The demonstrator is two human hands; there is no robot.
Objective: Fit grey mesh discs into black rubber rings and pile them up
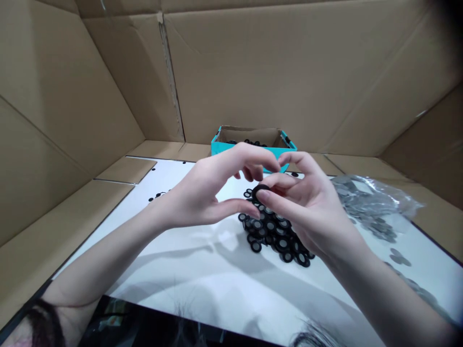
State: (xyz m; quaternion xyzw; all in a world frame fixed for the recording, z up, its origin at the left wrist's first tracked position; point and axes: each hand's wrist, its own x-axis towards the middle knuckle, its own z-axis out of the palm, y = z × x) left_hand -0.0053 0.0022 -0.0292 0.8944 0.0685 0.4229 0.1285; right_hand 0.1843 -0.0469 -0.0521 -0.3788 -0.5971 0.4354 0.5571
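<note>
My right hand (316,205) pinches a black disc (259,189) and partly hides it; my left hand (206,188), curved with thumb and fingers apart, covers some of the box (219,148).

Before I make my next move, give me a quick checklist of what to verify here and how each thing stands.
1. Right hand has a grip: ok, a black round piece is pinched at its thumb.
2. Left hand ready: ok, thumb and fingers are spread apart.
3. Grey centre in the held piece: cannot tell, its face is hidden.
4. Pile of black-rimmed pieces nearby: ok, below the right hand.
5. Grey discs all bagged: not ok, some lie outside the clear plastic bag.
6. Teal box open: ok, dark pieces show inside.
</note>
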